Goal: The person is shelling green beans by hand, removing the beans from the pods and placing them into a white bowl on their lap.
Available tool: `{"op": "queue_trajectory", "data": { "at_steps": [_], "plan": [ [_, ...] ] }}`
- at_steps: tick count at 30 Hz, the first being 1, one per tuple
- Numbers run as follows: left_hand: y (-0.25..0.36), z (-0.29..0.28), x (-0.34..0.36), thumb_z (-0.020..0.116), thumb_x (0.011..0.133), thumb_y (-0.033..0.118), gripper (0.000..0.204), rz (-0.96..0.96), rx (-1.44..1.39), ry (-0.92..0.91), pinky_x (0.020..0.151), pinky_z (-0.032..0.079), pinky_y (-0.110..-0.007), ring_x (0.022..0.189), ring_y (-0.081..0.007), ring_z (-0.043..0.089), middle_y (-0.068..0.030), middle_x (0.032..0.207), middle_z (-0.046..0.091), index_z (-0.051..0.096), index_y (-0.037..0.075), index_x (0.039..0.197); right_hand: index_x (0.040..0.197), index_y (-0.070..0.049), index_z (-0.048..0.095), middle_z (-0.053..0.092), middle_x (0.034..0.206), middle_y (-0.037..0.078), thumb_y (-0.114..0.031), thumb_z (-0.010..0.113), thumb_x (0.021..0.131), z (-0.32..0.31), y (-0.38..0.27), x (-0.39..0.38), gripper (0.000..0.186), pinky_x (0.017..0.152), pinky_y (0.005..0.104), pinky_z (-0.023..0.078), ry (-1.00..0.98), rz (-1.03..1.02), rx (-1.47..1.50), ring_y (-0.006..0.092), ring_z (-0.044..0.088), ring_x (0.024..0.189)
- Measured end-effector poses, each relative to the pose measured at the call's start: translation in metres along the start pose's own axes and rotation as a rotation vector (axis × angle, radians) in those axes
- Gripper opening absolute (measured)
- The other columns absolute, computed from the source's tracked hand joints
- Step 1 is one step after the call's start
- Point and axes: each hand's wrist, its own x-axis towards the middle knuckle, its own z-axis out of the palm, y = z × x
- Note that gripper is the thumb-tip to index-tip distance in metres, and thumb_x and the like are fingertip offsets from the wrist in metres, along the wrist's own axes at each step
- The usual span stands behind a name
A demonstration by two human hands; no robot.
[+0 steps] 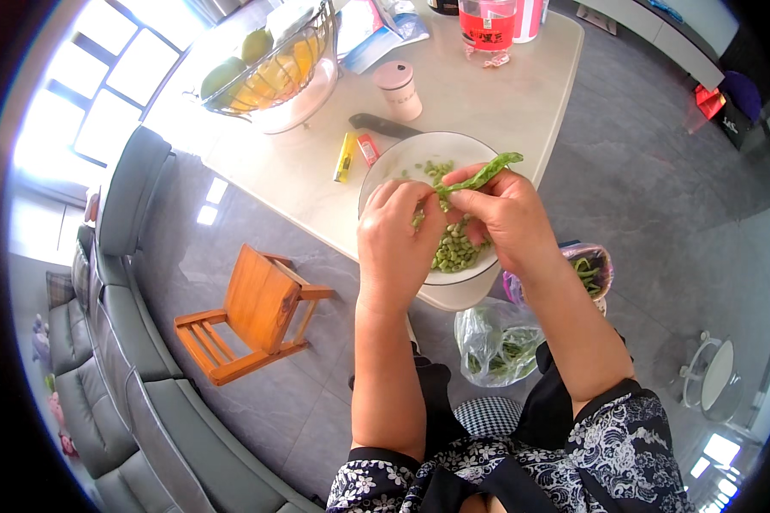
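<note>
Between my two hands is a long green bean pod (486,173), held above a white plate (391,162) with a dark rim. My right hand (506,214) grips the pod along its length, its far end sticking out up and to the right. The fingers of my left hand (398,231) pinch the pod's near end. Shelled green beans (458,250) lie in the plate under my hands, partly hidden by them. A clear plastic bag (492,338) with green pods stands below the table edge. Beside it, a lined bin (587,269) holds more green pieces.
Behind the plate lie a dark-handled knife (383,126), a yellow lighter (344,157) and a small red packet (368,149). A pink lidded cup (399,90), a wire fruit basket (269,81) and a red-labelled jar (488,30) stand farther back. A wooden chair (261,299) is at left.
</note>
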Motion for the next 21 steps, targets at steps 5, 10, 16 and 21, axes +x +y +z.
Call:
{"op": "queue_trajectory", "data": {
  "at_steps": [5,10,16,21],
  "plan": [
    [0.000,0.003,-0.002,0.060,0.073,0.001,0.005,-0.008,0.009,0.007,0.064,0.045,-0.037,0.072,-0.0304,0.056,-0.0131,0.075,0.058,0.056,0.000,0.077,0.090,0.000,0.059,0.060,0.074,0.007,0.001,0.059,0.077,-0.002,0.008,0.002,0.013,0.052,0.0220,0.044,-0.040,-0.029,0.057,0.0108,0.055,0.057],
    [0.002,-0.001,-0.001,0.058,0.076,0.000,0.005,-0.077,-0.053,-0.010,0.060,0.046,-0.034,0.068,-0.0278,0.058,-0.0135,0.077,0.057,0.055,-0.001,0.080,0.087,0.001,0.060,0.060,0.072,0.006,0.002,0.060,0.076,-0.005,0.006,0.005,0.012,0.054,0.0217,0.045,-0.094,-0.056,0.008,0.0106,0.054,0.056],
    [0.006,-0.008,0.001,0.059,0.076,-0.001,0.007,-0.144,-0.168,-0.094,0.058,0.046,-0.030,0.067,-0.0240,0.058,-0.0117,0.076,0.057,0.057,-0.001,0.083,0.089,0.001,0.060,0.059,0.069,0.006,0.000,0.060,0.077,-0.013,0.001,0.008,0.012,0.050,0.0221,0.045,-0.177,-0.089,-0.070,0.0109,0.055,0.055],
    [-0.002,-0.009,0.001,0.058,0.078,-0.003,0.005,0.025,-0.139,-0.104,0.063,0.046,-0.025,0.067,-0.0140,0.056,-0.0078,0.079,0.057,0.057,-0.002,0.083,0.091,0.000,0.057,0.058,0.068,0.007,-0.001,0.054,0.078,-0.007,-0.001,0.005,0.013,0.045,0.0238,0.043,-0.162,0.154,0.225,0.0136,0.055,0.053]
  ]
}}
